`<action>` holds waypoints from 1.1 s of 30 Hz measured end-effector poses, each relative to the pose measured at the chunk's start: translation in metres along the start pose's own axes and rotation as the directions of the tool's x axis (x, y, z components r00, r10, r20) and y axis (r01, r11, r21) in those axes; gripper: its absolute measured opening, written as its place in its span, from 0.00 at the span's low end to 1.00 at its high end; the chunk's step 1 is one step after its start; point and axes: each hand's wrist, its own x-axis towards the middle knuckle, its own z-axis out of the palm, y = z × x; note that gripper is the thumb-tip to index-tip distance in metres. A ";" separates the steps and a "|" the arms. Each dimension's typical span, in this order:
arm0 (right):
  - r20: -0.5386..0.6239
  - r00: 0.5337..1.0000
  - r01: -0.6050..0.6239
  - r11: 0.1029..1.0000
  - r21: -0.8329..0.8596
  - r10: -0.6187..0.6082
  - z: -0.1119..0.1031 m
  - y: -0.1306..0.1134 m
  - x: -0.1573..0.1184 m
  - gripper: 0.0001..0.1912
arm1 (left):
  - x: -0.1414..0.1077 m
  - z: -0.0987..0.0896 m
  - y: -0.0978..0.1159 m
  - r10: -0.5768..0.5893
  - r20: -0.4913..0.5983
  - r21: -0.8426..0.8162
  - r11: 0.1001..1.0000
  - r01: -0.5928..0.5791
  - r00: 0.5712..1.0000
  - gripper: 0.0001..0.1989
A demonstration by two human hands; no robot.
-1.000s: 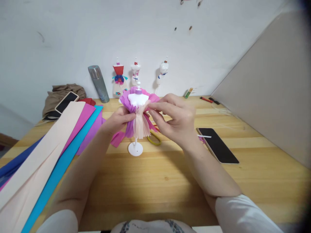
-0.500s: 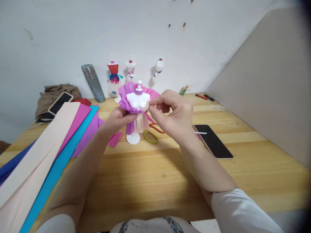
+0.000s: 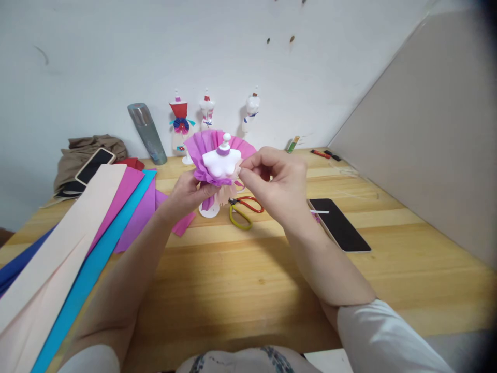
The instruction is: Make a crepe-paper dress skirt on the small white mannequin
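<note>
A small white dress-form mannequin (image 3: 220,161) with a purple neck band tips toward me above the table. Ruffled purple and pink crepe paper (image 3: 204,147) fans out behind and around its bust, and pale peach paper (image 3: 227,195) hangs below. My left hand (image 3: 190,192) is closed around the mannequin's left side at the waist, thumb in front. At the bust's right edge, my right hand (image 3: 274,176) pinches the peach paper between thumb and forefinger. Scissors (image 3: 243,210) with one red and one yellow handle lie just beneath.
Crepe paper strips (image 3: 93,207) in several colours spread across the left. Behind stand a grey thermos (image 3: 147,133) and three more mannequins, one in a red top (image 3: 179,110). A phone (image 3: 339,225) lies at right; another phone (image 3: 95,166) rests against brown cloth (image 3: 83,150).
The mannequin has tilted, its top toward me and its base lifted back, so more of the ruffle and the scissors show. My right hand stays pinched at its edge.
</note>
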 end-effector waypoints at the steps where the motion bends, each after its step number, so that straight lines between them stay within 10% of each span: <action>1: -0.003 1.000 -0.005 1.000 0.011 0.006 0.000 0.000 0.000 0.09 | 0.000 0.000 -0.001 0.001 -0.007 0.014 1.000 -0.001 1.000 0.10; 23: -0.044 0.997 0.069 0.997 -0.028 -0.070 -0.004 -0.006 0.001 0.10 | 0.003 0.002 -0.010 -0.042 0.093 -0.244 0.968 0.064 0.995 0.19; 33: -0.102 0.988 0.108 0.993 -0.057 -0.113 -0.015 0.005 0.009 0.11 | -0.001 -0.001 -0.014 -0.132 0.220 -0.580 0.779 0.238 0.967 0.23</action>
